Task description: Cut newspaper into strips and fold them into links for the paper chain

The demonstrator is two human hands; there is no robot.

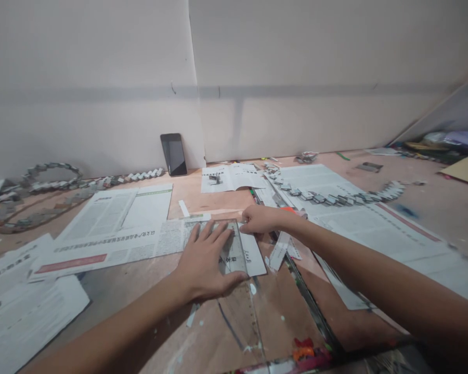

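My left hand (pixel 210 257) lies flat with its fingers spread, pressing a clear ruler (pixel 253 317) onto a piece of newspaper (pixel 254 254). The ruler runs from the paper's far edge toward me over the table. At the ruler's far right end, my right hand (pixel 260 218) is closed, its fingers curled by the paper's edge. Whatever it holds, if anything, is hidden. Small paper scraps (pixel 280 249) lie just right of the cut piece.
Newspaper sheets (pixel 101 223) spread at left, with more newspaper (pixel 398 239) at right. Folded-paper chains (pixel 335 199) curve across the right sheet, and another chain (pixel 62 182) coils at left. A phone (pixel 174 154) leans on the wall (pixel 101 119). A dark strip (pixel 308 296) crosses the table.
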